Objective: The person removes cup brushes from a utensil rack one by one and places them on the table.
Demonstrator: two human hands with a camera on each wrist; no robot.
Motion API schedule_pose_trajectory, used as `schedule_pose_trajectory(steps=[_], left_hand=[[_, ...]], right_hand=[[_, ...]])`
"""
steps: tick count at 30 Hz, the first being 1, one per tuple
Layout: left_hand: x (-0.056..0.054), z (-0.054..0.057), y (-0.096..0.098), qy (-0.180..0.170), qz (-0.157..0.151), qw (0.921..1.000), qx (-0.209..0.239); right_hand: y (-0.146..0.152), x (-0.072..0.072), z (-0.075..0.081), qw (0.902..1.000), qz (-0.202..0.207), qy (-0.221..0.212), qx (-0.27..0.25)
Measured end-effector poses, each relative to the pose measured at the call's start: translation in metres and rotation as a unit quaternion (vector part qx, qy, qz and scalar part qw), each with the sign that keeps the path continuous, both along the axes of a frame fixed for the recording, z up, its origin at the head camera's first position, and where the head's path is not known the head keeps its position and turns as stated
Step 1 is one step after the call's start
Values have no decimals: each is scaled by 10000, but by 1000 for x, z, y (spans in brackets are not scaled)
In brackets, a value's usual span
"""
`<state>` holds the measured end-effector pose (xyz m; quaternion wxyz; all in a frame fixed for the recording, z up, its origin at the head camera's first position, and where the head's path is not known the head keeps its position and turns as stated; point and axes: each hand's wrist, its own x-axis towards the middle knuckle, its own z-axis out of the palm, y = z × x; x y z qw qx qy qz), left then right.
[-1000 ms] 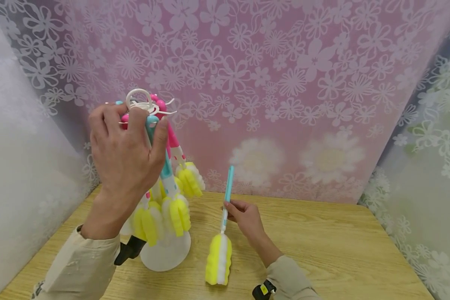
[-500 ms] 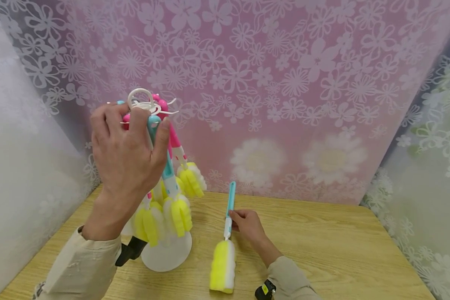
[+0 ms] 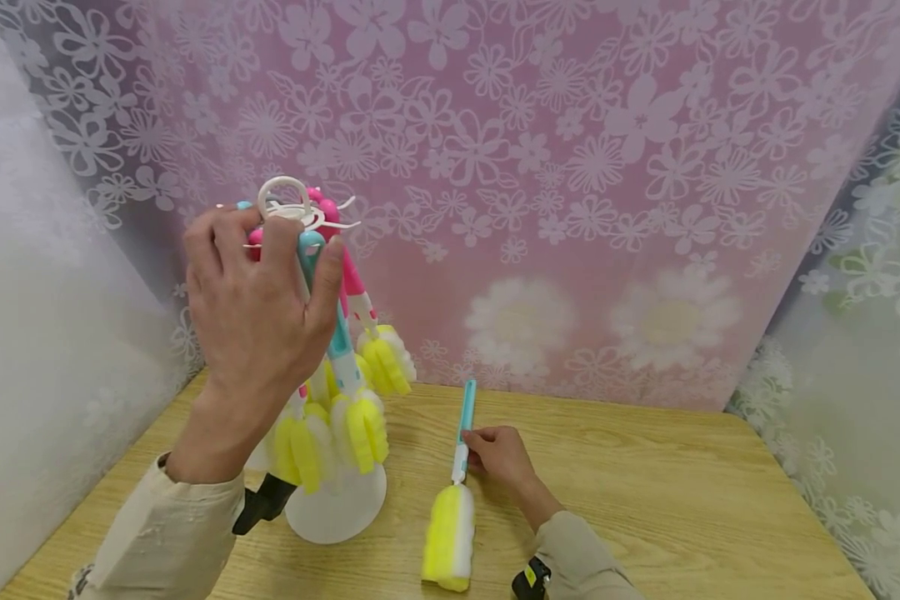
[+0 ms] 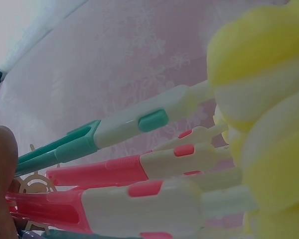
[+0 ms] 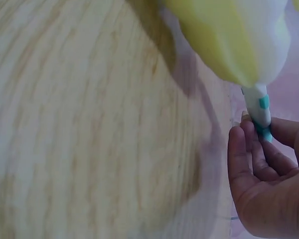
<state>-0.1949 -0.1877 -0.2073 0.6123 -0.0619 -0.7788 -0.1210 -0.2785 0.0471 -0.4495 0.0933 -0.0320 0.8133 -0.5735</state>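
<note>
At the left, my left hand (image 3: 258, 296) grips the top of a white stand (image 3: 337, 504), with its fingers curled over the rim below the ring. Pink and blue sponge bottle brushes (image 3: 363, 429) hang around it, their yellow and white heads downward. In the left wrist view, a green-handled brush (image 4: 134, 124) and pink-handled brushes (image 4: 134, 204) run out from near the fingers. My right hand (image 3: 501, 454) pinches a loose bottle brush (image 3: 448, 537) by its blue and white handle, between thumb and fingers. Its sponge head points toward me, low over the table.
The wooden table (image 3: 645, 492) spreads around the stand and to the right. A pink flowered curtain (image 3: 570, 208) closes off the back. Pale sheets (image 3: 60, 333) hang at the left and right sides.
My right hand has come down and slightly right with the loose brush, which now sits lower in the head view. My left hand keeps its grip on the stand.
</note>
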Motion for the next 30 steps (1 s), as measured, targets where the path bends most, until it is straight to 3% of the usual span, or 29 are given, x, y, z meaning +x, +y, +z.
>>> schedule_pose_trajectory(steps=[7,16,24,30], left_hand=[[0,-1,0,-23,-37,10000,35],[2,0,0,26,15,10000,7],[2,0,-1,56,46,10000,-30],[2,0,-2,-85,36,10000,-35]], right_hand=[[4,0,-6,9995,100,-127,-275],[3,1,-9,9993,245,-163,-221],[0,2,-8,9964,673,228,461],[-1,2,-8,9941,594,259,869]])
